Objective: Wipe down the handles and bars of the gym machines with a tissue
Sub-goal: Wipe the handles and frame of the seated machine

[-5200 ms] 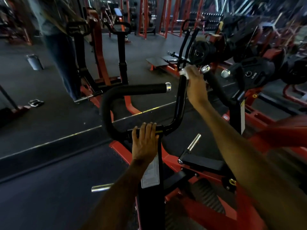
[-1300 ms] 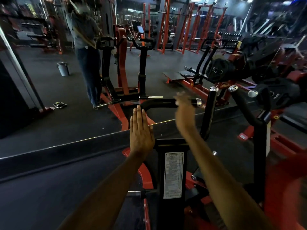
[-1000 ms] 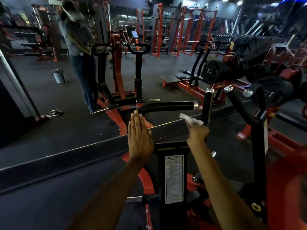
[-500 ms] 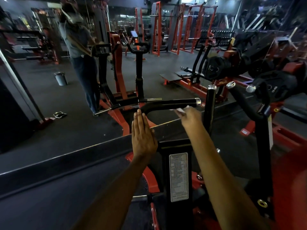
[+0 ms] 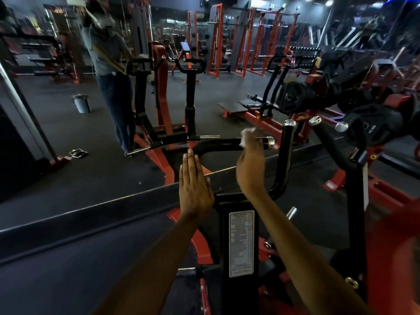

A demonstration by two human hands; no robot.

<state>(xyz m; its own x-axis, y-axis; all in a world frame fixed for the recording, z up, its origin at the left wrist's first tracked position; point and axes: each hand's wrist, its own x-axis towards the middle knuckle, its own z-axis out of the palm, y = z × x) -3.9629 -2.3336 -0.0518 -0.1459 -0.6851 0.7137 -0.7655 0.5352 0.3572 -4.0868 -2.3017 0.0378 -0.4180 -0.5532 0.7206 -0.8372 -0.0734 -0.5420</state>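
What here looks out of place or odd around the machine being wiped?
Little stands out. A small cable handle lies loose on the floor by the mirror, and a bucket stands mid-floor in the reflection. The right hand holds the tissue on the horizontal handle; the left hand rests flat.

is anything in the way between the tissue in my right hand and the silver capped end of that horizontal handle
Nothing visible blocks it. The right hand already has the tissue on the horizontal handle, and the short stretch to its silver cap is bare. The upright bar stands just beyond.
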